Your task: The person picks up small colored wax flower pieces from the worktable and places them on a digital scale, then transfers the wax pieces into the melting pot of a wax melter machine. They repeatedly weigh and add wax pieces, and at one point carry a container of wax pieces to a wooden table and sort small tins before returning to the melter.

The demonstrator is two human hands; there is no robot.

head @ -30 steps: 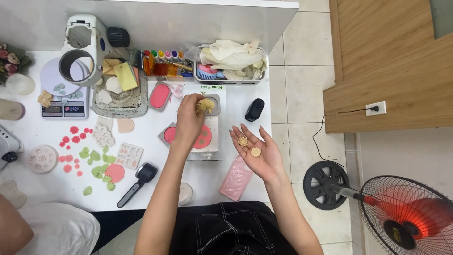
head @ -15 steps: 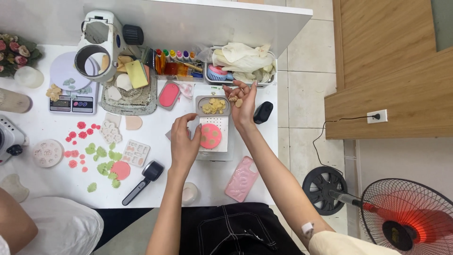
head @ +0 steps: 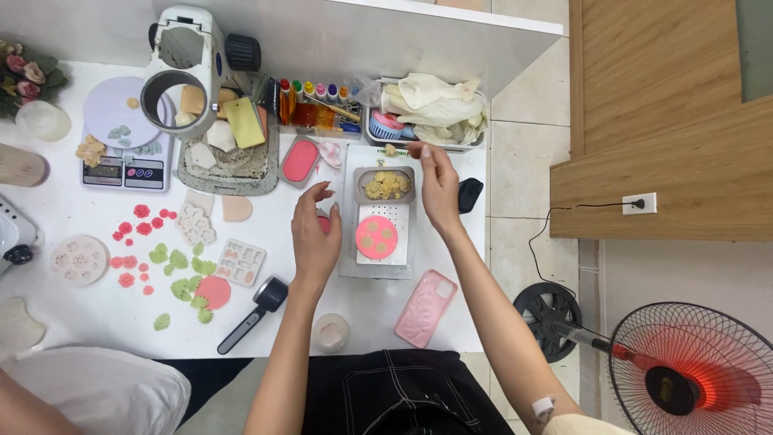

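**Right hand lifts off the tray, pieces dropped in**

From my seat, the right hand (head: 439, 181) has come up from the small tray (head: 386, 184), and the two yellow pieces it carried on its palm a moment ago are gone from it; I judge they joined the yellow pieces (head: 385, 186) heaped in the tray. Its fingers now pinch loosely at 12 o'clock of the tray, just by the basket (head: 370, 129) (whether anything is between them I cannot tell). The left hand (head: 314, 234) has slid to 9 o'clock of the pink mold (head: 377, 237), fingers spread and empty, on the white surface (head: 97, 314). The pink mold lies at 6 o'clock of the tray, just beside it.
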